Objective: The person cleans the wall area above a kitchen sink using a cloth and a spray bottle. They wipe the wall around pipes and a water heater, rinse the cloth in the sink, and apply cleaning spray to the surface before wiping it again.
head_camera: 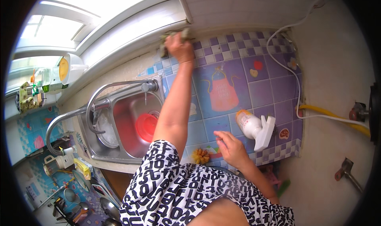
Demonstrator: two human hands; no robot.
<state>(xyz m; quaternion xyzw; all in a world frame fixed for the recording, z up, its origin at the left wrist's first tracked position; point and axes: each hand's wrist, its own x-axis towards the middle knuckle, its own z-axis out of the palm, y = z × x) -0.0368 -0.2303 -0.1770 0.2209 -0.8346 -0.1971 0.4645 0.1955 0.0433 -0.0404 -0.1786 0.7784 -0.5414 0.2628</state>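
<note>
My left arm stretches far across the countertop, which is covered in patterned tiles (218, 112). At the back edge, by the window ledge, my left hand (180, 48) presses a crumpled greenish cloth (163, 45); both are slightly blurred. Close to my body, my right hand (232, 148) hovers over the tiles with loosely bent fingers and nothing in it. A white spray bottle (250, 124) with an orange-and-white label is just beyond it to the right; whether it stands or lies I cannot tell. A yellow-orange tufted object (201, 156) sits left of my right hand.
Left of my arm is a double-bowl steel sink (131, 159) with a curved faucet (89, 106) and a red plastic basin (146, 126). A white cable (293, 71) and a yellow hose (324, 112) run at the right. A white jug (71, 68) stands on the windowsill.
</note>
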